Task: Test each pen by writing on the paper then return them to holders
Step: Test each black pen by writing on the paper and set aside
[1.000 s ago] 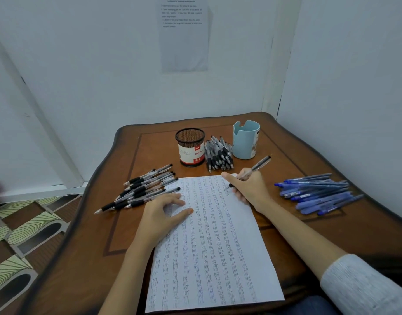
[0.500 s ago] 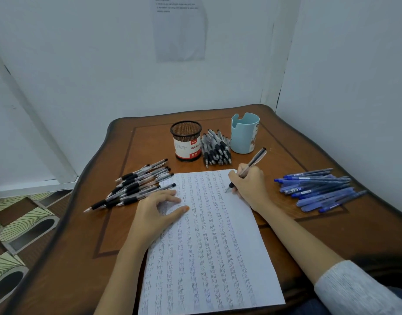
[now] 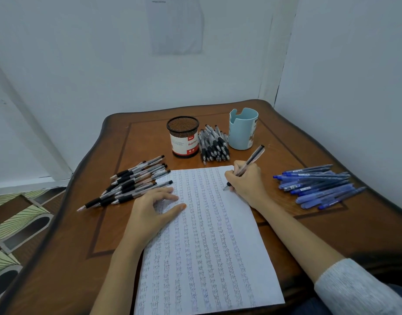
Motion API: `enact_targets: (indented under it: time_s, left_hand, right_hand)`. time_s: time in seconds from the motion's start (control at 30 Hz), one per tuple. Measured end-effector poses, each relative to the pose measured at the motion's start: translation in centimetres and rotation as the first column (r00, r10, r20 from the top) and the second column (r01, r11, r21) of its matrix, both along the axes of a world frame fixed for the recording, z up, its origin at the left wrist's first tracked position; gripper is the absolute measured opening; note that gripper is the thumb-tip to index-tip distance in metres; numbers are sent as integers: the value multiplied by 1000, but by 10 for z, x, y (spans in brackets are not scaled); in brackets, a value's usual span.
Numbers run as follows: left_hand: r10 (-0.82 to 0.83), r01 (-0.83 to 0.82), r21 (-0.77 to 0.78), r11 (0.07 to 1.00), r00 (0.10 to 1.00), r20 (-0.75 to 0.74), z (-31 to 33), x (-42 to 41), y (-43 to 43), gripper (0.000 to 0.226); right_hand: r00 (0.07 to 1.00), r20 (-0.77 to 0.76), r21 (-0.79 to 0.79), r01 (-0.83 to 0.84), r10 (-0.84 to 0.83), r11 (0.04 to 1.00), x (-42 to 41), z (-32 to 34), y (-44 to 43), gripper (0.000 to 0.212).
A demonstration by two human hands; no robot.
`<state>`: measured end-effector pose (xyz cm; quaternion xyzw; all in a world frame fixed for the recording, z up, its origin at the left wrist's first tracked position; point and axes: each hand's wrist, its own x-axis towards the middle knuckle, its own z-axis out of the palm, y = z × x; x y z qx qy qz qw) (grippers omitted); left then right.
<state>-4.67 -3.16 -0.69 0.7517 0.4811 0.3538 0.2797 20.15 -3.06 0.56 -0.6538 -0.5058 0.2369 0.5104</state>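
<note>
A white sheet of paper (image 3: 209, 246) covered in columns of small written marks lies on the wooden table (image 3: 331, 235). My right hand (image 3: 245, 183) grips a black pen (image 3: 252, 161) with its tip on the paper near the top right corner. Flat on the paper's left edge rests my left hand (image 3: 154, 208), fingers spread. Behind the paper stand a black mesh holder (image 3: 184, 137) and a light blue holder (image 3: 243, 129). Both look empty from here.
Several black pens (image 3: 134, 183) lie in a pile left of the paper, another bunch of black pens (image 3: 214, 144) lies between the holders, and several blue pens (image 3: 318, 185) lie at the right. Walls close in behind and to the right.
The view has tilted down a little. My right hand has slid slightly down the paper's right column with the pen. My left hand stays on the paper.
</note>
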Motion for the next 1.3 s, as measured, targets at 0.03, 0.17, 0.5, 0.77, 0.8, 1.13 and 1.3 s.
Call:
enact_targets:
  time_s: [0.03, 0.17, 0.5, 0.77, 0.8, 1.13, 1.3]
  left_hand:
    - [-1, 1, -1, 1000, 1000, 0, 0, 0, 0, 29]
    - [-1, 1, -1, 1000, 1000, -11, 1, 0, 0, 29]
    - [-5, 5, -12, 1000, 1000, -12, 2, 1, -1, 25]
    - [-12, 12, -11, 1000, 1000, -2, 2, 1, -1, 25]
    - [-15, 15, -13, 1000, 1000, -1, 2, 1, -1, 27]
    - [-20, 20, -16, 1000, 1000, 4, 2, 1, -2, 30]
    - [-19, 19, -1, 1000, 1000, 11, 2, 1, -2, 33]
  right_hand:
    - [1000, -10, -5, -8, 8, 1000, 0, 0, 0, 35]
    - [1000, -24, -8, -1, 1, 1000, 1, 2, 0, 35]
    - [1000, -24, 21, 14, -13, 1000, 3, 3, -1, 33]
    - [1000, -10, 10, -17, 17, 1000, 1, 4, -2, 40]
    - [1000, -13, 10, -17, 17, 1000, 1, 4, -2, 39]
    - [999, -47, 30, -15, 16, 999, 3, -1, 1, 41]
    - [1000, 4, 46, -12, 11, 999, 2, -3, 1, 32]
